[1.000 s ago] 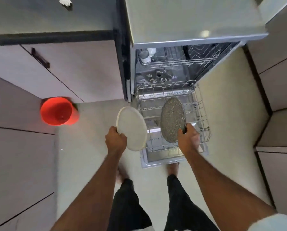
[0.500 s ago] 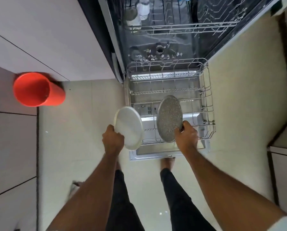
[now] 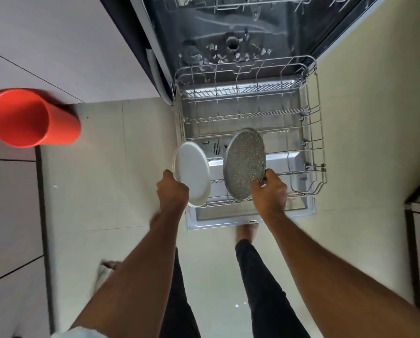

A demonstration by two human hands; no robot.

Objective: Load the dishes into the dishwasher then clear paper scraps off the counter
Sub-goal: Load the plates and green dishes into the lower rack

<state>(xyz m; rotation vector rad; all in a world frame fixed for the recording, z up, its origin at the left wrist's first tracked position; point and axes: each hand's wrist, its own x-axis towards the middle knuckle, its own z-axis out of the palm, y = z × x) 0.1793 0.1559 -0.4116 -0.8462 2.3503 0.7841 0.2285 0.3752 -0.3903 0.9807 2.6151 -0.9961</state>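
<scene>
Right now two round plates sit at centre frame, both tilted up on edge over the pulled-out lower rack [image 3: 311,132] of the open dishwasher [image 3: 228,32]. White plate [image 3: 192,174] is plain w/ a thin raised rim, at the rack's left edge; speckled grey plate [image 3: 244,164] is dark w/ pale flecks, just right of it, above the rack's front half. Left hand [image 3: 172,191] grips the white plate's lower-left rim, fingers curled round the edge, plate rising up & right from the knuckles. Right hand [image 3: 268,191] pinches the speckled plate's lower-right rim, thumb on the near face, fingers wrapped behind. Plates are near each other, not touching. Rack wires & tines lie directly beneath; whether either plate touches them can't be told. Dishwasher door [image 3: 248,215] lies flat under the rack. Red bin [image 3: 30,118] stands at left of frame on the pale floor [image 3: 106,191], by the cabinets [image 3: 57,45]. Person's dark-trousered legs at bottom centre.
</scene>
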